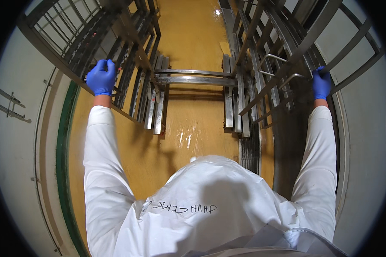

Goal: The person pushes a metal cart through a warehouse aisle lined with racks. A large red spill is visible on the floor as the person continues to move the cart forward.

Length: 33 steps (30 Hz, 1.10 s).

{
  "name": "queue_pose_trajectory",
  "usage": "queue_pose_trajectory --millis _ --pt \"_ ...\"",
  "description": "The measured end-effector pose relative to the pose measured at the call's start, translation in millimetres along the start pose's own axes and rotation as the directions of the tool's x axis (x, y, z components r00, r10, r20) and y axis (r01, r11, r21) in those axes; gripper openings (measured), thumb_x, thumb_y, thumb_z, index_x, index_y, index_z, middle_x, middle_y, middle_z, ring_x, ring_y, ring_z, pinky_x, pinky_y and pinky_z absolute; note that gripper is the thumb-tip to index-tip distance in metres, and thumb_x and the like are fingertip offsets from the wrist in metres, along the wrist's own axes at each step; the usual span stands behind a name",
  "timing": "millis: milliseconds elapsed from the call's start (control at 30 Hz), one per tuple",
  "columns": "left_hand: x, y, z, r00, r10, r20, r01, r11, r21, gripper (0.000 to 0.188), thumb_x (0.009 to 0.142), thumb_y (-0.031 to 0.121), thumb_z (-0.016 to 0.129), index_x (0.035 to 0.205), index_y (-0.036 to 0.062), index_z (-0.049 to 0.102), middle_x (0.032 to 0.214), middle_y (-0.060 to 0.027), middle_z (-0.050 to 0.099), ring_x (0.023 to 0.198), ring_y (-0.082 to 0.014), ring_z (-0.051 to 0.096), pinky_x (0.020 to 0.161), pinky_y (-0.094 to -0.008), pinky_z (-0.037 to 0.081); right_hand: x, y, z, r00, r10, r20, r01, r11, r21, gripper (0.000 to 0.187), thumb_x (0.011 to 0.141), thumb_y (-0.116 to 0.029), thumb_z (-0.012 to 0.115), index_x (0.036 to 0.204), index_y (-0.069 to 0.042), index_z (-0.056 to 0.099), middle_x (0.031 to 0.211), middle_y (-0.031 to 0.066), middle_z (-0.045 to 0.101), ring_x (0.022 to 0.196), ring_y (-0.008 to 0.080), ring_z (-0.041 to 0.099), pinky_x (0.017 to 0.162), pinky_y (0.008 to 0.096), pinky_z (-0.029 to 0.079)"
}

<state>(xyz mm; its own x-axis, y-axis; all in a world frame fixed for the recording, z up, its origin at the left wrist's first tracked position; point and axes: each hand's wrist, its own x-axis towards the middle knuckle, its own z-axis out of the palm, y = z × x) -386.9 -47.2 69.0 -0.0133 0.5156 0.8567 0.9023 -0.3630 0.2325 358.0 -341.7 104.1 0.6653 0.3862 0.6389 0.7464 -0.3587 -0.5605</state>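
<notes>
A tall metal rack (193, 80) stands in front of me, its two slatted sides joined low down by crossbars. My left hand (101, 79), in a blue glove, is closed on the frame of the rack's left side. On the opposite side my right hand (321, 85), gloved in the same blue, is closed round the right frame; part of its fingers is hidden by the metal. Both arms, in white sleeves, reach forward and apart. Bent metal rods (273, 64) stick out from the right side near my right hand.
The yellow-brown floor (188, 141) looks wet and shiny. A slotted drain grate (250, 156) runs along the floor at right. White walls rise on both sides, the left one with a green kerb (63, 171) at its foot and wall-mounted metal fittings (10, 105).
</notes>
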Motion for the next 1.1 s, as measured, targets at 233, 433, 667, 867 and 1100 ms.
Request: queue_pose_trajectory --millis 233,433,667,867,1100 --pt "1 4 -2 0.999 -0.035 0.042 0.034 0.999 0.039 0.024 0.089 0.037 0.065 0.078 0.0170 0.073 0.068 -0.0097 0.070 0.061 -0.0330 0.067 0.056 -0.0426 0.051 -2 -10 -2 1.000 -0.003 -0.031 0.001 0.998 -0.065 0.049 0.081 -0.046 0.074 0.111 -0.008 0.072 0.106 0.0173 0.074 0.104 0.0327 0.070 0.091 0.0394 0.051" --pt "9 -16 4 0.999 -0.006 0.048 -0.001 0.990 0.139 0.025 0.092 0.040 0.063 0.087 0.0187 0.075 0.073 -0.0097 0.071 0.066 -0.0360 0.068 0.058 -0.0470 0.051 -4 -27 -7 1.000 0.022 -0.015 -0.023 0.990 -0.139 0.058 0.077 -0.057 0.072 0.107 -0.008 0.072 0.101 0.0179 0.074 0.097 0.0358 0.070 0.087 0.0429 0.053" --pt "21 6 -8 0.971 -0.114 0.210 0.084 0.986 0.146 0.032 0.095 0.043 0.059 0.086 0.0160 0.072 0.072 -0.0111 0.068 0.066 -0.0348 0.066 0.058 -0.0454 0.047 -5 -38 -18 0.998 0.065 0.005 -0.065 0.997 -0.039 0.050 0.076 -0.052 0.071 0.099 -0.008 0.069 0.094 0.0136 0.074 0.090 0.0347 0.070 0.081 0.0421 0.053" --pt "22 -2 -11 0.967 -0.110 0.229 0.078 0.986 0.145 0.033 0.095 0.041 0.057 0.086 0.0129 0.072 0.072 -0.0155 0.069 0.072 -0.0402 0.067 0.066 -0.0512 0.050 -26 -65 -26 0.996 0.087 -0.005 -0.087 0.990 -0.110 0.046 0.077 -0.048 0.070 0.103 -0.011 0.068 0.097 0.0123 0.074 0.093 0.0346 0.070 0.084 0.0426 0.053" --pt "7 -34 6 0.999 -0.032 0.034 0.032 0.999 0.013 0.024 0.092 0.035 0.066 0.081 0.0153 0.072 0.064 -0.0109 0.066 0.060 -0.0318 0.065 0.055 -0.0432 0.048 -7 -65 -17 1.000 -0.004 0.013 0.006 0.989 -0.150 0.047 0.083 -0.047 0.069 0.114 -0.011 0.067 0.106 0.0138 0.074 0.101 0.0342 0.070 0.089 0.0427 0.052"
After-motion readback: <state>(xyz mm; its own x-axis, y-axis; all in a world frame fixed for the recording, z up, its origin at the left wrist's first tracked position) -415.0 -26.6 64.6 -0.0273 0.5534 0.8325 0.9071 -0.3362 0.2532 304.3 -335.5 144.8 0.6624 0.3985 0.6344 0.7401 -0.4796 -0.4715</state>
